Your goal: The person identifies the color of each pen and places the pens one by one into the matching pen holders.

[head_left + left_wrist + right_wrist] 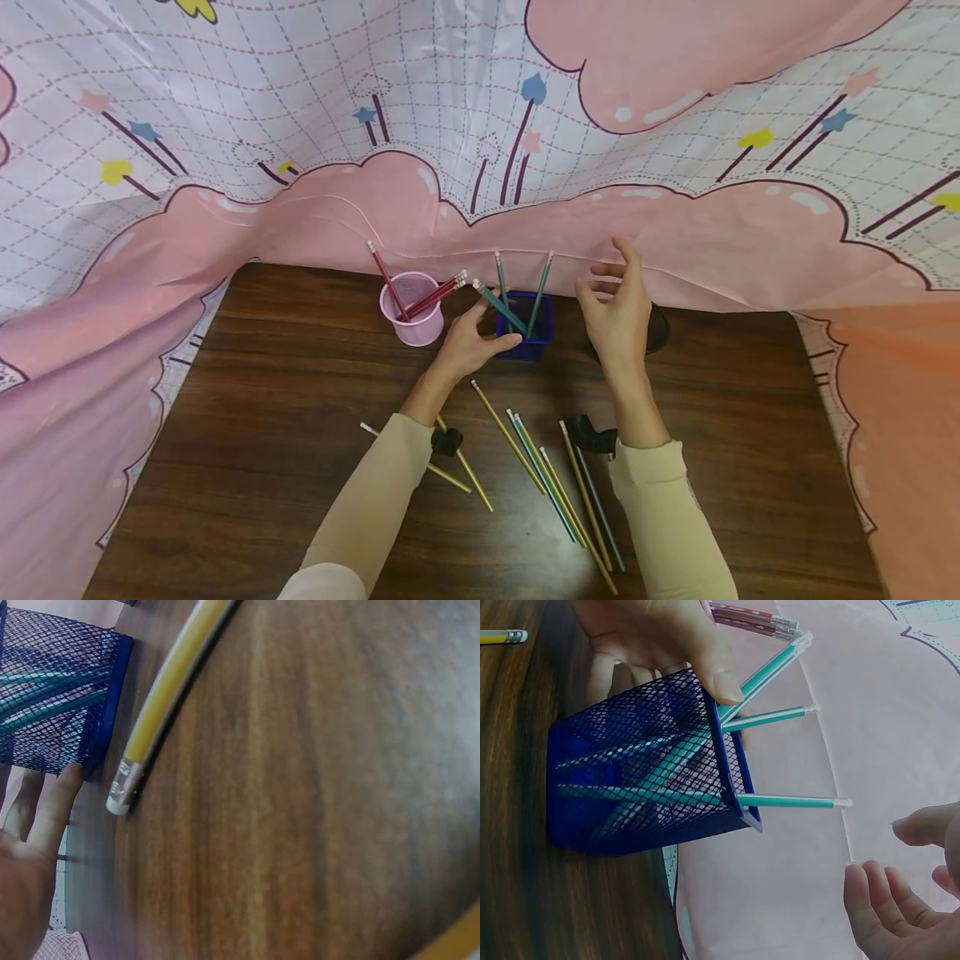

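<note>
My left hand (463, 343) holds a blue mesh pencil holder (522, 350) by its left side, the thumb over the rim. Several green pencils (787, 801) lean inside the holder, white eraser ends up. Over to the right, my right hand (621, 321) is raised above the table with fingers loosely bent and nothing between them. In the right wrist view, the fingertips of that hand stand a little apart from the pencils' eraser ends. A yellow pencil (166, 697) lies on the table near the holder in the left wrist view.
A pink mesh cup (417, 333) with several red pencils (435, 298) stands left of the blue holder. Partly hidden behind the right hand is a black round-rimmed object (658, 330). Several loose pencils (510, 439) lie across the wooden table (300, 367). A patterned curtain (450, 225) hangs along the back.
</note>
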A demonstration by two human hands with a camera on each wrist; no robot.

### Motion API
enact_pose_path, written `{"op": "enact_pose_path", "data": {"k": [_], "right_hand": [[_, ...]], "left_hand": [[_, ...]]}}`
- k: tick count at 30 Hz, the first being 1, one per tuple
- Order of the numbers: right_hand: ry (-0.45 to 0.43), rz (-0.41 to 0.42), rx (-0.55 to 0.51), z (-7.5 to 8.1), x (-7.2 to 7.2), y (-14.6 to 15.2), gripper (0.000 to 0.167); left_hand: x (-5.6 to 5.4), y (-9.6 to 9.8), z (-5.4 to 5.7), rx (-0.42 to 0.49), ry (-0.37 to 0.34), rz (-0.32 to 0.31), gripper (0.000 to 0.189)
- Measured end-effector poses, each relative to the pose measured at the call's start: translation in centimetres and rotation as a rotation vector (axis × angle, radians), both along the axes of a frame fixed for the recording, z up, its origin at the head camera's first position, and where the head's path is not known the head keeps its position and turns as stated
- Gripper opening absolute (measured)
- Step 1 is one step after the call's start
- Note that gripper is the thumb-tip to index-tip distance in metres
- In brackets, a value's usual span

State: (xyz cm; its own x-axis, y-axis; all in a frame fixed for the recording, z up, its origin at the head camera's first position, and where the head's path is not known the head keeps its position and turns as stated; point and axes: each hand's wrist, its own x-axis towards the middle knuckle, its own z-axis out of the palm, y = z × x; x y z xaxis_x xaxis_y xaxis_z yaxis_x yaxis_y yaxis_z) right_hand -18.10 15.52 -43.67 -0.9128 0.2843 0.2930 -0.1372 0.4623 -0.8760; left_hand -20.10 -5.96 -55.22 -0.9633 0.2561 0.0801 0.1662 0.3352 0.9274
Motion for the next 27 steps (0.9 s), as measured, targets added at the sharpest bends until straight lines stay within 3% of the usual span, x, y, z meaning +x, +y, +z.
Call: {"op": "enact_pose_path", "data": {"k": [8, 27], "right_hand": [[-0.048, 0.001, 0.068, -0.3, 0.9, 0.5, 0.072], [-0.151, 0.067, 0.159, -1.2, 3.4, 1.7, 0.073]], "left_hand": [[-0.2, 0.0, -0.1, 0.105, -0.055, -0.050, 0.080], [-0.3, 0.1, 0.0, 0.069, -0.035, -0.035, 0.082]]}}
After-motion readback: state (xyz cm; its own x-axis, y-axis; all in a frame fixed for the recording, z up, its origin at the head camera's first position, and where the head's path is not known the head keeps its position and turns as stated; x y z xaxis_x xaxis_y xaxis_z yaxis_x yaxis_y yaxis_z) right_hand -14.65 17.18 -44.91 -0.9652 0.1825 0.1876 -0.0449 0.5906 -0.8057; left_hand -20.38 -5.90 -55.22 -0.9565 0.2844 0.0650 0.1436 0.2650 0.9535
